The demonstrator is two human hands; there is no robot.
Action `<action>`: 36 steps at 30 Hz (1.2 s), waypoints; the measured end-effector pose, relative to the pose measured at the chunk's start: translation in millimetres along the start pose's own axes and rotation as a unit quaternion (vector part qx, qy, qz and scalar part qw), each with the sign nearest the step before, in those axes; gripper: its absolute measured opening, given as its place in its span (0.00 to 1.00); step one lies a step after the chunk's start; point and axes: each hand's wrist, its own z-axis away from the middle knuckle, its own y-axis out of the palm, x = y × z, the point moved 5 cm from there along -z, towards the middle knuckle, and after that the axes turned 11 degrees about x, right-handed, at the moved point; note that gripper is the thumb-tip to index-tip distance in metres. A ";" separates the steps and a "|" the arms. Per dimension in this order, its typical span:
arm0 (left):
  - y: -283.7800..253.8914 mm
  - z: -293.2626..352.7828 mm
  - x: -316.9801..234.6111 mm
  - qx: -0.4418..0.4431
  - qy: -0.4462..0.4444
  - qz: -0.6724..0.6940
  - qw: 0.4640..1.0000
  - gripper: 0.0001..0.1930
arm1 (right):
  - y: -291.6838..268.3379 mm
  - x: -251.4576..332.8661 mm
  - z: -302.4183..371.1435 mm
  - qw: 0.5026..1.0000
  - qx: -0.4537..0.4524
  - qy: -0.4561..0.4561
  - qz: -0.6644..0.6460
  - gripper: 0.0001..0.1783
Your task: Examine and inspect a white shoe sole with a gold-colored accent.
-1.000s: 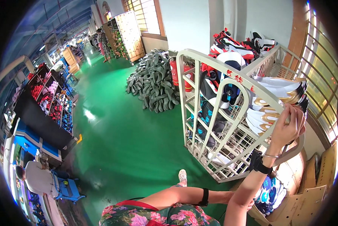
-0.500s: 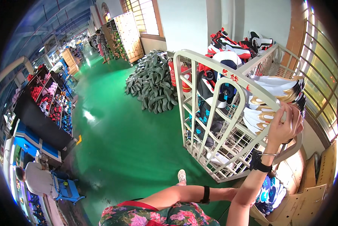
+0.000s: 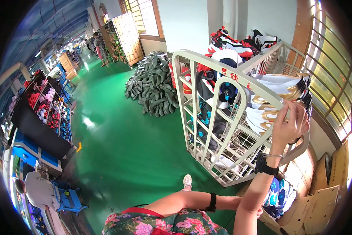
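Observation:
At the right, my right hand [image 3: 290,123] is closed round the bent top rail of a cream metal rack trolley [image 3: 231,74], its fingers curled over the bar. Just behind it, white and gold shoe uppers [image 3: 280,86] lie stacked on the trolley. My left forearm crosses low in front of my body. The left hand [image 3: 259,212] is mostly hidden behind my right forearm, and what its fingers do does not show. Close by, an open cardboard box [image 3: 315,209] contains blue and white shoe pieces [image 3: 278,196].
Dark grey sole-shaped pieces [image 3: 154,84] are heaped on the green floor, beside a red fire extinguisher [image 3: 186,80]. A person [image 3: 39,190] sits on a blue chair [image 3: 68,197] at the left. Behind them stands a shelf of coloured shoe parts [image 3: 50,105]. Another person [image 3: 99,49] is farther off.
The trolley and my right hand sit slightly farther left in the picture, as does the whole scene. My right hand keeps its hold on the rail.

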 end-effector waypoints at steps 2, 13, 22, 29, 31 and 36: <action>1.7 5.0 0.9 0.002 0.005 -0.009 1.000 0.24 | 0.4 5.1 2.4 1.000 0.004 -0.003 -0.008 0.06; 50.6 4.7 -24.5 0.137 -0.085 0.035 0.986 0.17 | 29.0 -17.6 17.2 0.997 0.061 0.040 0.019 0.11; 63.6 3.2 -25.2 -0.046 -0.157 -0.047 0.985 0.26 | 19.3 -2.5 17.2 0.989 -0.053 0.021 0.133 0.13; 75.0 -12.4 -19.7 0.122 -0.207 -0.106 0.965 0.27 | 19.4 2.1 13.9 0.992 -0.073 0.038 -0.096 0.18; 69.7 -14.5 -25.6 0.110 -0.215 -0.101 0.965 0.27 | 29.1 -0.6 14.7 0.994 -0.063 0.037 -0.084 0.20; 71.5 -17.3 -30.8 0.081 -0.214 -0.102 0.968 0.28 | 44.7 0.6 17.7 0.995 -0.052 0.025 -0.084 0.22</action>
